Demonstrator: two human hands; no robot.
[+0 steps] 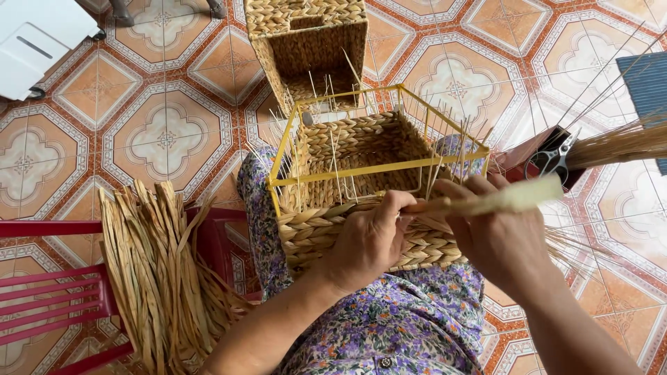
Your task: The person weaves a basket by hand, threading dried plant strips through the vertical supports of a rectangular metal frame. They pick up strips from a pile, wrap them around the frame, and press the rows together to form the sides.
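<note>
head view: half-woven basket (361,208) sits on the person's lap, built around a yellow wire frame (379,167), thin upright stakes sticking out past the rim. lower walls are braided straw, upper frame bare.

left hand (368,239) is pressed on the near braided wall, fingers curled over its top edge, pinching a pale straw strand (500,198). right hand (497,232) is just beside it, closed round the same strand, which runs out to the right. hands are close together, nearly touching, both clamped on the strand.

no packages, labels or signs visible. nearest boxy item: a white flat-sided object (38,42) top left, cut off by the frame, can't tell what it is.

finished woven basket (309,45) lies on the tiled floor (167,132) beyond the frame, top cut off. bundle of dry flat straw (156,271) lies over a red plastic chair (55,292), left. scissors (556,156) right of the basket, partly hidden behind a sheaf of thin stalks (618,142). blue ribbed thing (649,83) at right edge, cropped.

hidden: basket's near bottom is behind the hands and the floral garment (410,319); fingertips of the right hand not visible.
</note>
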